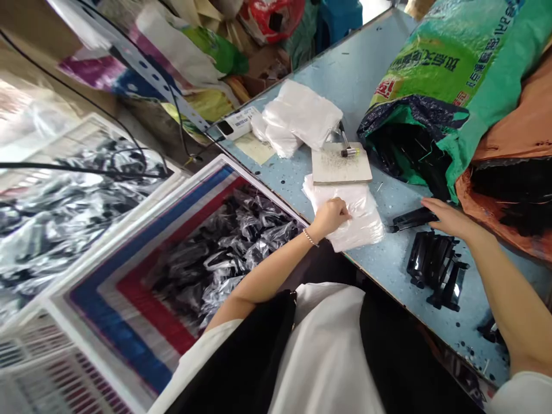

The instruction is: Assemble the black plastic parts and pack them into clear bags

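My left hand [331, 218] is closed at the edge of a stack of thin clear plastic bags [362, 221], its fingers pinched on the top bag. My right hand [451, 219] has its thumb and fingers around the end of a long glossy black plastic part [411, 219], just above the blue table. Several similar black parts [433, 264] lie side by side below that hand. A flat beige board [336, 167] rests on the far part of the bag stack, with a small black-and-silver tool [350, 152] on it.
Another bag pile [302, 115] lies farther back. At the right, a green sack [448, 86] and an orange sack [517, 144] hold black parts. Left of the table [366, 63], a crate lined with striped cloth [133, 276] contains bagged black pieces; another full crate [64, 218] stands beyond.
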{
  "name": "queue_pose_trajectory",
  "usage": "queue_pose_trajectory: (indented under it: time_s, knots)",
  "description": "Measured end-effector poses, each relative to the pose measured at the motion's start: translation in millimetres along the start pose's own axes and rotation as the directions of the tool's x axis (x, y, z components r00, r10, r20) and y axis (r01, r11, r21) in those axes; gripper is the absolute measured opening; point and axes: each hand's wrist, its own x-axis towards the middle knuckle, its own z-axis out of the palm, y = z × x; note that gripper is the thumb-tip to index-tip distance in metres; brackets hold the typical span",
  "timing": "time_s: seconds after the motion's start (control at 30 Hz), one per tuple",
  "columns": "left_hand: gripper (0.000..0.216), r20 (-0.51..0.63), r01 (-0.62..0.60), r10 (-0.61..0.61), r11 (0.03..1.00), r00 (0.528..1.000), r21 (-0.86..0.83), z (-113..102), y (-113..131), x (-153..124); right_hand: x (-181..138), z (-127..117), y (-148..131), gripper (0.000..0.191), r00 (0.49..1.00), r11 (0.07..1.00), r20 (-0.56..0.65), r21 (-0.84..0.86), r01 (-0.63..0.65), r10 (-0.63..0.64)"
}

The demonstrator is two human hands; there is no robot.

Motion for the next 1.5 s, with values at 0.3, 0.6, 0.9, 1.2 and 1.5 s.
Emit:
queue_pose_trajectory:
  time_s: [0.3, 0.6, 0.9, 1.2, 1.5]
  knots:
    - [0.025, 0.035, 0.141, -0.148, 0.806, 0.988, -0.574, -11, -16, 1, -37, -40, -101, 0.059, 0.912, 0.712, -0.043, 0.641, -0.287, 0.407]
    - [0.020, 0.101, 0.077, -0.035, 0.889, 0.994, -0.452, -28, -9, -3, -53, -3, -213, 0.045, 0.942, -0.109, 0.127, 0.989, -0.097, 0.310]
    - [0.017, 0.117, -0.024, 0.038, 0.993, 0.992, -0.114, -14, 3, 21, -56, 25, -218, 0.041, 0.921, -0.304, 0.205, 0.947, -0.101, 0.331]
    - [0.016, 0.209, 0.219, -0.147, 0.898, 0.967, -0.381, -25, -7, 28, -62, 37, -237, 0.059, 0.972, -0.619, 0.226, 0.772, -0.143, 0.057]
    - [0.037, -0.094, -0.296, 0.298, 0.954, 0.950, 0.041, -23, -15, 5, -27, 68, -260, 0.057, 0.944, -0.848, 0.283, 0.446, -0.287, -0.171]
